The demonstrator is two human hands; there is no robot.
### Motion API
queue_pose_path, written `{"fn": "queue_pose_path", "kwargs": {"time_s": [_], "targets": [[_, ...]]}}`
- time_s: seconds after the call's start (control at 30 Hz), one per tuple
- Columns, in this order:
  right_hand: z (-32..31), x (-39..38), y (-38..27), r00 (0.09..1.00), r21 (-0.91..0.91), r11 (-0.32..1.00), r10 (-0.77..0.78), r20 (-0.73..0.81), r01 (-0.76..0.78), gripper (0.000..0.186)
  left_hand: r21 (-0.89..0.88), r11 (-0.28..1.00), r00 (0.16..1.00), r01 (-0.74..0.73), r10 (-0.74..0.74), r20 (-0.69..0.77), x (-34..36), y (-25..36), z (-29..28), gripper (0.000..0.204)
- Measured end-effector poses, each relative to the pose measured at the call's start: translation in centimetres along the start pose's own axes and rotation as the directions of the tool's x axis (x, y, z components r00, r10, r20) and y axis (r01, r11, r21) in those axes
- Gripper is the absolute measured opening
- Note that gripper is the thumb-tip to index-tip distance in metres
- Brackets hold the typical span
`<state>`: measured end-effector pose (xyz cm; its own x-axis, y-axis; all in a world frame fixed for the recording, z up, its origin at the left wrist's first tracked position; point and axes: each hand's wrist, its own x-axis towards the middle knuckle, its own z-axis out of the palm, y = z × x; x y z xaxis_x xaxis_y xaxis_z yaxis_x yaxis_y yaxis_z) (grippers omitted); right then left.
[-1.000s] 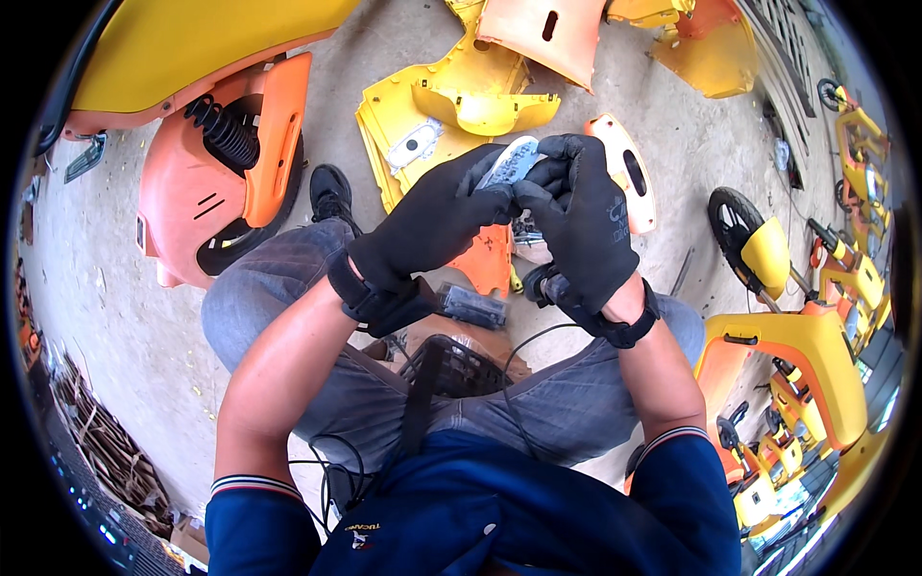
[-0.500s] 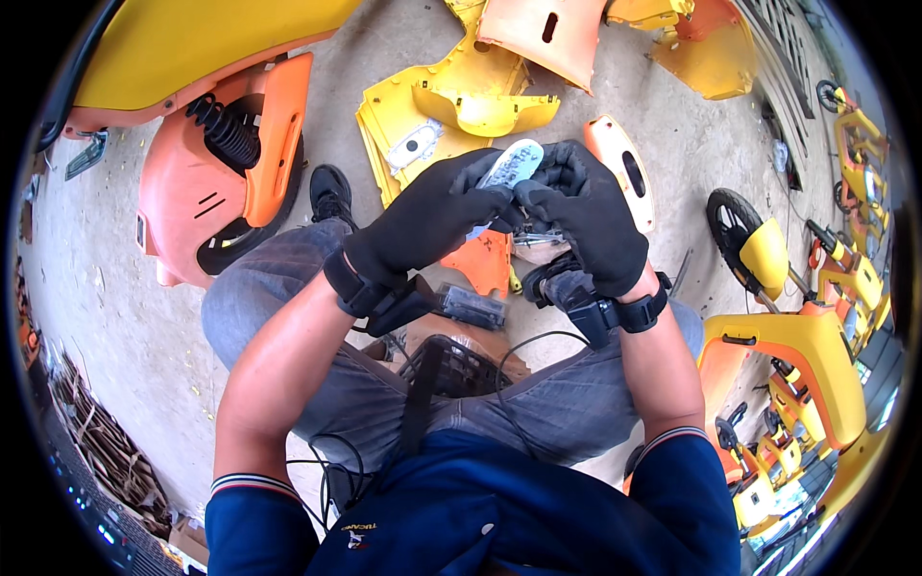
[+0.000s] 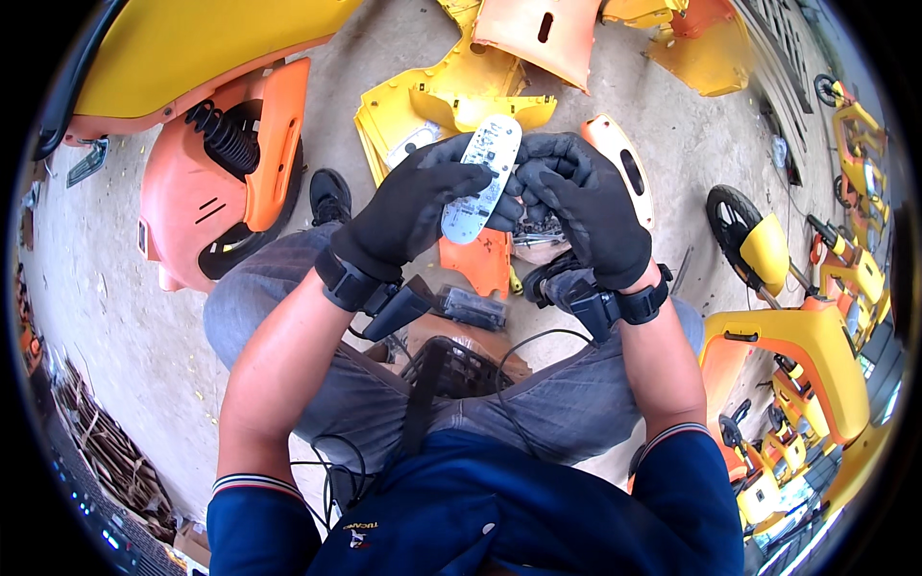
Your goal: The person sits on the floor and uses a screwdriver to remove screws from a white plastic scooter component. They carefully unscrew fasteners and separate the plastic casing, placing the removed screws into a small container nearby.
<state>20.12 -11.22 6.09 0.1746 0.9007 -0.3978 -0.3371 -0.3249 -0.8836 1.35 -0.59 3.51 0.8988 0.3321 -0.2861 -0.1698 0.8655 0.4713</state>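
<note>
An oval, pale circuit board (image 3: pixel 482 182) with small dark parts and rounded ends stands tilted between my gloved hands. My left hand (image 3: pixel 415 197) grips it along its left side, the thumb lying across its face. Close to the board's right edge is my right hand (image 3: pixel 586 197), its black-gloved fingers curled together. Whether those fingertips touch the board or pinch something small is hidden. Below the right hand sits a clear container (image 3: pixel 540 238) with small metal pieces, probably screws. An orange panel piece (image 3: pixel 477 261) lies beneath the board.
Yellow body panels (image 3: pixel 394 110) lie ahead on the concrete floor. An orange-and-yellow scooter body (image 3: pixel 182 192) stands at left. A slotted orange-and-white panel (image 3: pixel 624 173) is beyond my right hand. Between my legs are a dark box (image 3: pixel 471 307) and a black crate (image 3: pixel 456 372). More yellow scooters (image 3: pixel 850 288) line the right.
The circuit board has turned so that its face shows more fully, and it has come slightly nearer and to the left. My right fingers have moved off its upper end.
</note>
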Motion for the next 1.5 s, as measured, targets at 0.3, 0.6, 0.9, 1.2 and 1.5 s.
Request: {"fn": "queue_pose_path", "kwargs": {"time_s": [0.3, 0.6, 0.9, 1.2, 1.5], "targets": [[-1.5, 0.5, 1.7, 0.993, -0.076, 0.997, 0.025, -0.114, -0.033, 0.027, 0.016, 0.999, 0.998, -0.051, 0.05, 0.048, 0.0, 0.5, -0.3, 0.046], [-1.5, 1.5, 3.4, 0.992, -0.214, 0.975, 0.029, -0.123, -0.055, 0.027, -0.004, 0.996, 0.995, -0.085, 0.084, -0.052, 0.0, -0.1, -1.8, 0.046], [-1.4, 2.5, 7.3, 0.997, -0.232, 0.969, 0.078, -0.029, -0.083, 0.021, 0.095, 0.986, 0.99, -0.139, 0.138, 0.018, -0.4, 0.9, -0.8, 0.05], [-1.9, 2.8, 18.7, 0.922, -0.466, 0.818, 0.387, 0.014, -0.336, 0.018, 0.097, 0.977, 0.98, -0.19, 0.183, 0.079, -0.5, 1.2, -1.6, 0.048], [-2.4, 2.6, 37.0, 0.882, -0.943, 0.246, 0.464, -0.088, -0.223, 0.03, 0.098, 0.973, 0.973, -0.21, 0.199, 0.118, -0.2, 1.1, -2.0, 0.043]]}}
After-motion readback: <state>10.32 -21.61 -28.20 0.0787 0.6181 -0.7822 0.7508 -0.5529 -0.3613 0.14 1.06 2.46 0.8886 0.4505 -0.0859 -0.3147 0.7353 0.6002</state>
